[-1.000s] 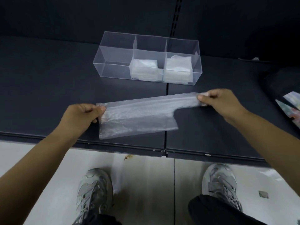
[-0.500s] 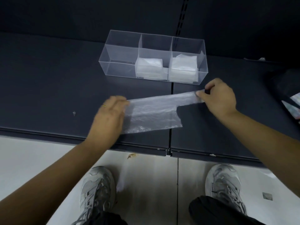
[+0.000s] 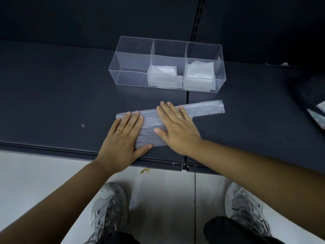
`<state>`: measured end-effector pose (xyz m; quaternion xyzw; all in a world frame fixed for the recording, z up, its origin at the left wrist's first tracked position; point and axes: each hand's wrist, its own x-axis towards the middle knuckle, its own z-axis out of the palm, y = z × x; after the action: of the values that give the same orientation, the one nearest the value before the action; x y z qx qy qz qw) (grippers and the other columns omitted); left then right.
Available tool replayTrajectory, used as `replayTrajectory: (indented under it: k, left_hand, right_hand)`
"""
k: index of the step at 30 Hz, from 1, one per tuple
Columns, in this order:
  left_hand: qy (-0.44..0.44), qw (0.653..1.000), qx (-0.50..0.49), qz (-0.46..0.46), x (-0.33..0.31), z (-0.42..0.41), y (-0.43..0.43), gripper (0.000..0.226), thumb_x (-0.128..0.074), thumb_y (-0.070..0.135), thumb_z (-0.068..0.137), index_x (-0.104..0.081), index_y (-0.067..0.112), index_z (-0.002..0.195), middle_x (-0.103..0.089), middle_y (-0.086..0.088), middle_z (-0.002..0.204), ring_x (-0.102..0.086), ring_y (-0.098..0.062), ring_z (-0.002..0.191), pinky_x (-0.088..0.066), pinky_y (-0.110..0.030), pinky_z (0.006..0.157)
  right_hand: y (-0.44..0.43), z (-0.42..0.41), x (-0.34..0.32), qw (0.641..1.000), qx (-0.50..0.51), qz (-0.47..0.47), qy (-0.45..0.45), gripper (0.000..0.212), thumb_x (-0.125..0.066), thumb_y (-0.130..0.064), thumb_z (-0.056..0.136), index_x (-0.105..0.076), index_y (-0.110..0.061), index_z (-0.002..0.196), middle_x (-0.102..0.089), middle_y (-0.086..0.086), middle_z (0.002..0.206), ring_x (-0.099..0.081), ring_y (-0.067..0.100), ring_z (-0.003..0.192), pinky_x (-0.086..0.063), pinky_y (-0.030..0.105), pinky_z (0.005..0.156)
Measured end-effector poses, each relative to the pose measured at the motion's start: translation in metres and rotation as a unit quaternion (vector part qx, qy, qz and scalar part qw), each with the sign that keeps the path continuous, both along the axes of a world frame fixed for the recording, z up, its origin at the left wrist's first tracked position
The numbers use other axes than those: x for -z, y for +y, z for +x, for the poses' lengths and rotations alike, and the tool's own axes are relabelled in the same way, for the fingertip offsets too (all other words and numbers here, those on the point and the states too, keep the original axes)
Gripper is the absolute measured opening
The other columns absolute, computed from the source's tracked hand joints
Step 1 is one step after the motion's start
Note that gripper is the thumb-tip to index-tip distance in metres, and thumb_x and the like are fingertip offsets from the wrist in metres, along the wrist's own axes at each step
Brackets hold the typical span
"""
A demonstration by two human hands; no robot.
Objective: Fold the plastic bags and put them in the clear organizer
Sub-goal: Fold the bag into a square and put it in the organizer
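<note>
Dark shelf [image 3: 61, 95] boards carry everything, with pale floor and the person's shoes below. The plastic bag [image 3: 202, 110] lies on the shelf, flattened into a long strip whose long axis runs nearly side to side, from about 8 o'clock to 2 o'clock. Its narrow handle end points toward 3 o'clock and lies free past the hands. Both hands rest flat on the bag, fingers straight, gripping nothing. The left hand [image 3: 123, 136] presses the wide end at 9 o'clock and the right hand [image 3: 177, 127] presses the middle, just beside it. The free handle end is nearer the right hand, so folding it over toward 9 o'clock looks like that hand's job. The clear organizer [image 3: 133, 78] stands at 12 o'clock from the hands, apart from the bag and roughly parallel to it, with folded bags [image 3: 163, 74] in its middle and right compartments.
</note>
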<state>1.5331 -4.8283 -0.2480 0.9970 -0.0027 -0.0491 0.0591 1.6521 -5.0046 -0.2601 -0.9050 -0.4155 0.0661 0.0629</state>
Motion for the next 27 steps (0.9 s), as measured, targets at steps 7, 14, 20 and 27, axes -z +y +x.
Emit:
replayTrajectory:
  k: [7,14,20,27]
  left_hand:
    - [0.03,0.998,-0.051,-0.002,0.002,-0.011,0.041,0.123,-0.003,0.095,0.062,0.003,0.012,0.152,0.01,-0.001,0.159,0.013,-0.014,0.146,0.008,-0.038,0.119]
    - [-0.031,0.988,0.017,-0.148,-0.011,-0.007,-0.008,0.104,-0.031,0.084,0.076,-0.019,0.015,0.152,-0.006,0.009,0.156,0.003,-0.002,0.145,0.009,-0.018,0.115]
    - [-0.014,0.988,0.044,-0.145,-0.002,0.003,-0.042,0.09,-0.03,0.07,0.082,-0.013,0.017,0.153,-0.004,0.006,0.16,0.009,-0.001,0.144,0.01,-0.021,0.117]
    - [-0.104,0.987,0.029,-0.116,-0.003,0.005,-0.055,0.056,-0.061,0.032,0.091,-0.047,0.005,0.139,-0.042,-0.008,0.147,-0.037,-0.021,0.138,-0.022,-0.036,0.115]
  right_hand:
    - [-0.067,0.035,-0.006,0.995,0.094,-0.024,-0.013,0.07,-0.022,-0.057,0.097,-0.001,-0.021,0.154,0.006,0.0,0.162,0.01,0.014,0.148,0.012,0.039,0.117]
    - [-0.103,0.023,-0.034,0.984,0.022,0.146,0.103,0.032,-0.076,-0.03,0.078,-0.065,-0.021,0.108,-0.05,-0.005,0.119,-0.045,0.013,0.113,-0.034,0.037,0.102]
    - [-0.095,0.021,-0.035,0.986,0.006,0.137,0.093,0.003,-0.071,-0.016,0.085,-0.069,-0.014,0.087,-0.056,-0.001,0.095,-0.051,0.018,0.093,-0.033,0.027,0.089]
    - [-0.106,0.025,-0.052,0.951,0.072,0.133,0.27,0.015,-0.063,-0.015,0.09,-0.061,-0.025,0.079,-0.054,-0.008,0.096,-0.053,0.0,0.087,-0.038,0.01,0.081]
